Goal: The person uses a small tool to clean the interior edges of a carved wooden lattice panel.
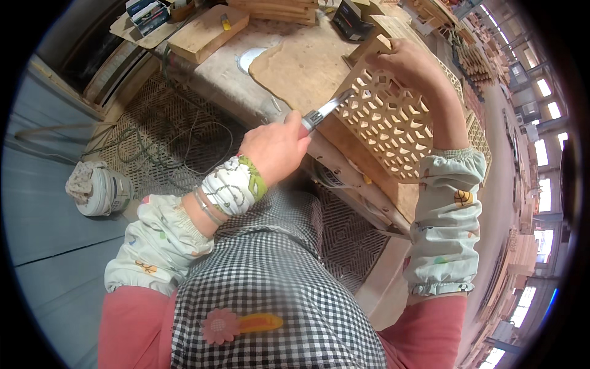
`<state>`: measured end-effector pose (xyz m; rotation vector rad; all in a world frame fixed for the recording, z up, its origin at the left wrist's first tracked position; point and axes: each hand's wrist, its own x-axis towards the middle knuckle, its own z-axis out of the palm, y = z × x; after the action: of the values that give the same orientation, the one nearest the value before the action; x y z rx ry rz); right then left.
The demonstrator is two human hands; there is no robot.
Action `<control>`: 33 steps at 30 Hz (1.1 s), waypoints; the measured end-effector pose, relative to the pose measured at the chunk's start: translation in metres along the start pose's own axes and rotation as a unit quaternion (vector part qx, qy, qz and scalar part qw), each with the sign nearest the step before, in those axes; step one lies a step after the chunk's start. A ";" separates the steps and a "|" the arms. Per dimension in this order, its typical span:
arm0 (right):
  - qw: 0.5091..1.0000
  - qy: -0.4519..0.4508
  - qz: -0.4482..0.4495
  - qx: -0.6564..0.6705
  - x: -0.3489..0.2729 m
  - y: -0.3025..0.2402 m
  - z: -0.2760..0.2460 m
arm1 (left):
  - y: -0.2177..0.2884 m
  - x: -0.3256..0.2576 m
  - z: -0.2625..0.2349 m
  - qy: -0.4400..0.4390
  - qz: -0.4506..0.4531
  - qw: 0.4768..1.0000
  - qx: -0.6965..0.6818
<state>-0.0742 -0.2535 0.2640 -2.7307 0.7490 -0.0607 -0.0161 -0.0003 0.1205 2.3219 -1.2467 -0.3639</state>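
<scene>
My left hand [276, 145] is closed round the handle of a slim metal-bladed hand tool [332, 104] with a grey collar. Its exact kind is unclear, as my fist covers most of the handle. The blade's tip reaches the left edge of a wooden lattice panel [388, 120], pierced with many angular openings. My right hand [409, 64] grips the panel's upper edge, thumb on the near face and other fingers partly hidden. The panel stands tilted on the workbench, next to a brown flat board [301, 71].
A thick wooden block [209, 34], a black box [354, 21] and stacked wood [276, 9] lie at the bench's far side. On the floor at left stands a white bucket [110, 190] with cloth on it, near loose hoses [144, 144]. More lattice pieces [477, 132] show behind my right arm.
</scene>
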 end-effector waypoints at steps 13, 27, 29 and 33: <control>0.999 0.003 -0.014 -0.036 -0.002 -0.011 0.000 | 0.022 0.056 0.017 0.020 -0.009 0.999 0.025; 0.999 0.012 -0.039 -0.018 0.008 0.008 0.005 | 0.019 0.041 0.025 0.035 0.018 0.998 0.039; 0.999 0.010 -0.039 -0.014 0.011 0.004 0.007 | 0.014 0.031 0.022 0.039 0.020 0.998 0.050; 0.999 0.013 -0.037 0.011 0.003 -0.004 0.008 | -0.007 0.040 0.024 -0.018 0.032 0.995 -0.097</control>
<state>-0.0682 -0.2497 0.2575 -2.7407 0.6511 -0.1197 0.0003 -0.0373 0.0966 2.1141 -1.2425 -0.4856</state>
